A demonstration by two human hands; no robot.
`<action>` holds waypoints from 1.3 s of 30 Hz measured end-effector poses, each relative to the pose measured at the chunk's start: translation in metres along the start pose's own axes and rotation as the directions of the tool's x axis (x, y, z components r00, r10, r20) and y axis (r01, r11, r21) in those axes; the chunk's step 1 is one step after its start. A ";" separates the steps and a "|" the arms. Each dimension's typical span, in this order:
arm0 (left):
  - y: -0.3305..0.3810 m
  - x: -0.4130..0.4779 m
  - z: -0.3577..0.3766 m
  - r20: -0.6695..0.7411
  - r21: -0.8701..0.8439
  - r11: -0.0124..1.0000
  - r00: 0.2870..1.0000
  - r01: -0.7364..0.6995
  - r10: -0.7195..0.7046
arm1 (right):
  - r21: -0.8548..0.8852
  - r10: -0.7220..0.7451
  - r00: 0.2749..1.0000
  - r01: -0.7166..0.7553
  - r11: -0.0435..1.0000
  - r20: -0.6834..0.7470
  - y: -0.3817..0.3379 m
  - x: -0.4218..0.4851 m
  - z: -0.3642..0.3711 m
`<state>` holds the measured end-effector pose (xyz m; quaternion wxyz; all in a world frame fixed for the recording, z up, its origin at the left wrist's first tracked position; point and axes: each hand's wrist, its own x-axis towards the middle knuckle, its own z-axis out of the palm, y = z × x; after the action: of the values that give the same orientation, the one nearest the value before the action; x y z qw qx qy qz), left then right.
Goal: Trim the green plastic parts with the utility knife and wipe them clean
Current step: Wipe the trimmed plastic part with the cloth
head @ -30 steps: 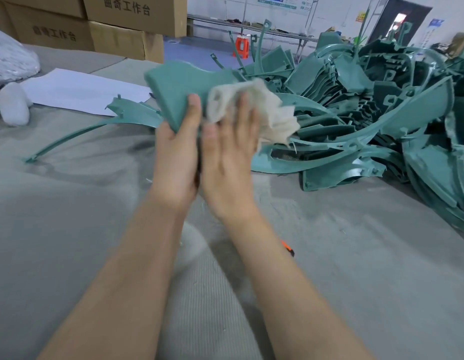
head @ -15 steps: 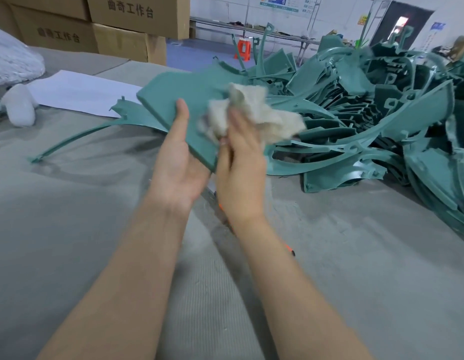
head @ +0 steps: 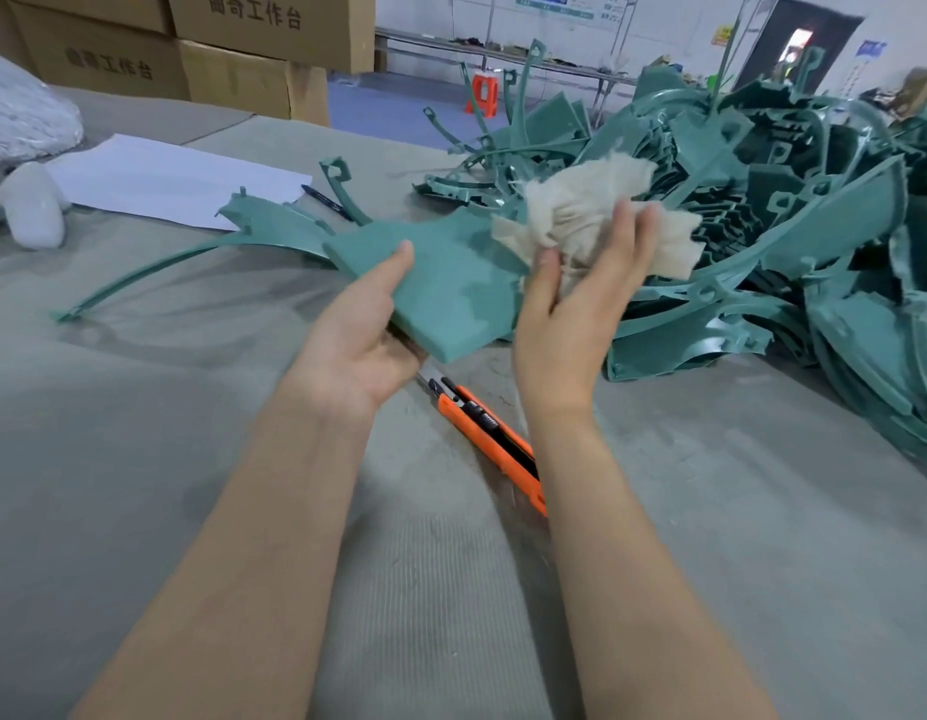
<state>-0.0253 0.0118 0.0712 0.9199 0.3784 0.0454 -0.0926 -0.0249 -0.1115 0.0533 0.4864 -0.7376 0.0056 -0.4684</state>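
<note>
Grey mat (head: pixel 139 459): one knife (head: pixel 490 433), one rag (head: pixel 591 205)

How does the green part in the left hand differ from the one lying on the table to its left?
The held green part is lifted, gripped by the left hand; the lying green part rests on the grey table. The held one shows a broad flat panel; the lying one a long thin curved arm. The right hand holds a cloth by the held one; no hand touches the lying one. Both are teal-green plastic.
</note>
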 end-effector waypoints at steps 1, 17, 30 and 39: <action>0.000 0.000 0.000 -0.002 0.021 1.000 1.000 0.014 -0.014 | -0.013 0.031 0.999 -0.031 0.999 -0.008 0.002 0.002 -0.001; 0.001 -0.003 -0.007 0.195 0.371 0.923 0.980 -0.104 0.032 | 0.437 0.652 0.744 -0.543 0.717 -0.147 0.025 0.031 -0.023; 0.017 -0.003 -0.023 -0.080 0.459 0.886 0.996 0.070 -0.037 | 0.669 0.787 0.617 -0.584 0.459 -0.002 0.040 0.046 -0.056; 0.020 0.003 -0.026 -0.215 0.301 0.954 0.974 -0.005 0.073 | 0.699 0.674 0.692 -0.615 0.364 0.257 0.030 0.040 -0.049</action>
<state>-0.0186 0.0434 0.0663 0.8427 0.5219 0.1267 -0.0369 -0.0227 -0.1806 0.0634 0.8839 -0.3916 0.1201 -0.2258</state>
